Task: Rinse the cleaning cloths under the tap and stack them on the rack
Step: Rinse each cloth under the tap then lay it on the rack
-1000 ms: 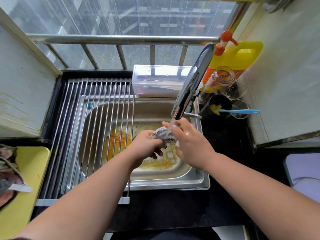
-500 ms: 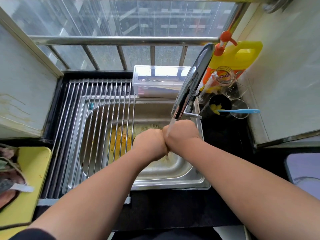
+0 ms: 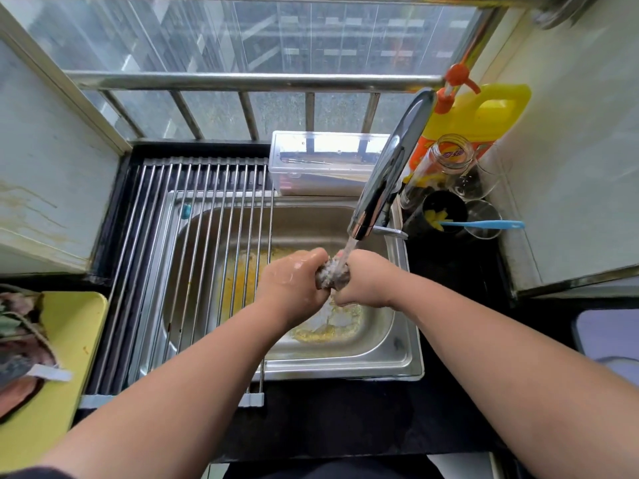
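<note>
Head view. A wadded grey cloth is held over the sink, directly in the stream from the tap, which reaches in from 1 o'clock. The left hand and right hand flank the cloth at 9 and 3 o'clock, their fingers curled tightly round its ends. The rack of steel rods spans the sink's 9 o'clock half. At 8 o'clock, a yellow tray on the bench carries what appear to be further cloths.
</note>
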